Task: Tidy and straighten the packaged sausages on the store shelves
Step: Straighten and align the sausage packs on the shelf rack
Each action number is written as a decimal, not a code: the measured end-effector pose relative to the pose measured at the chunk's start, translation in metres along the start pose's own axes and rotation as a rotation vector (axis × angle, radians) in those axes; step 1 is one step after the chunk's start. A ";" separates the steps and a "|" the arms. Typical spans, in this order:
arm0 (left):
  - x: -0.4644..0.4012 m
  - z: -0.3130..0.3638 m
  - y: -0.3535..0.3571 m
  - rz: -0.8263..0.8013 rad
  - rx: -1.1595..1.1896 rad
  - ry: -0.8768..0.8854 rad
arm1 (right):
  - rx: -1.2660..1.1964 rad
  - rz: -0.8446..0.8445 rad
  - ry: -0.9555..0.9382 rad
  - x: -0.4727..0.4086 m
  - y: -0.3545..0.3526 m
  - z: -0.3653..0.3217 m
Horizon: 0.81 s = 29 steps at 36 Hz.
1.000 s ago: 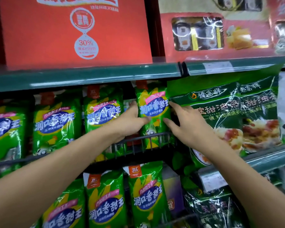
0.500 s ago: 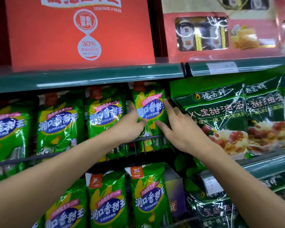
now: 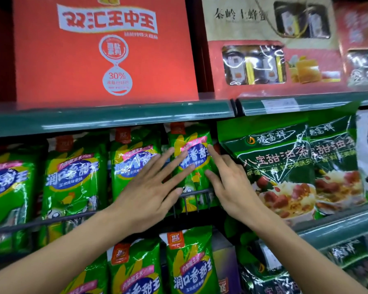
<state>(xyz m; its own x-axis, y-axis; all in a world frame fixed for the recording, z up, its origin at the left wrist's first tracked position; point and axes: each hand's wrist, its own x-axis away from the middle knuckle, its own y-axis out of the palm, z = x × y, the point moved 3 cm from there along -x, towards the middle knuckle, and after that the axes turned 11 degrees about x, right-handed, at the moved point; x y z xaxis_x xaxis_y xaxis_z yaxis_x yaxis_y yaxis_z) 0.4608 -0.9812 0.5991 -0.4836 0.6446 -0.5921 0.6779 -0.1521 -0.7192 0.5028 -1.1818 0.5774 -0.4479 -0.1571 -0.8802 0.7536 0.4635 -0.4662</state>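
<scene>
Both hands were on the rightmost sausage pack of the middle shelf row, a green corn-sausage bag standing behind the wire rail. Left hand lay flat with fingers spread and straight, fingertips on the pack's blue label and overlapping the next pack to its left; nothing was gripped. Right hand was also open, index finger along the pack's right edge and thumb low on its front, more a nudge than a pinch.

Step in hand, as judged: squaring this end pack so it stood upright and faced front, in line with the row. It looked roughly upright, perhaps tilted slightly. Next move would likely call for a light push back against the rail line and a check of the gap to the dark green tea-mix bag just beside it, which leaned toward the sausage row.

More sausage packs stood further left, and a lower row sat below.

Hard to tell: the pack's bottom was hidden behind the rail and the hands; whether the right fingers hooked behind the pack's edge could not be seen. Far-left packs were cut off by the frame edge. Labels were blurred by glare. A red sausage gift box sat on the upper shelf.
</scene>
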 end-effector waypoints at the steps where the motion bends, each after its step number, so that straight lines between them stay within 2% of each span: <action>1: 0.000 -0.001 0.000 0.003 0.004 -0.004 | -0.011 0.015 0.004 -0.002 0.001 0.000; 4: -0.002 -0.002 0.001 0.004 0.000 -0.011 | 0.023 0.029 0.031 -0.006 0.001 0.002; 7: -0.003 -0.002 0.003 0.023 -0.004 0.007 | 0.194 0.026 0.051 -0.005 0.000 0.002; 10: -0.008 -0.004 0.001 0.044 -0.004 0.014 | 0.198 0.110 0.059 0.000 -0.009 -0.005; 14: -0.022 -0.008 -0.003 0.091 0.008 -0.007 | 0.155 0.214 -0.105 -0.004 -0.019 -0.016; 19: -0.037 -0.014 0.002 0.066 0.007 -0.052 | 0.253 0.104 -0.129 -0.021 0.008 -0.012; 29: -0.041 -0.010 0.006 0.070 -0.012 -0.049 | 0.301 0.126 -0.054 -0.025 0.005 -0.016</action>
<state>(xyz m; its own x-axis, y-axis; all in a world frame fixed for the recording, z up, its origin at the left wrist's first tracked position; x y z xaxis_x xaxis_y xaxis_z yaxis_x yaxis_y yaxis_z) 0.4900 -1.0011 0.6225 -0.4610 0.5954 -0.6580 0.7176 -0.1861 -0.6711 0.5103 -1.1615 0.5979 -0.3216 -0.1646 -0.9325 0.9135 0.2053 -0.3513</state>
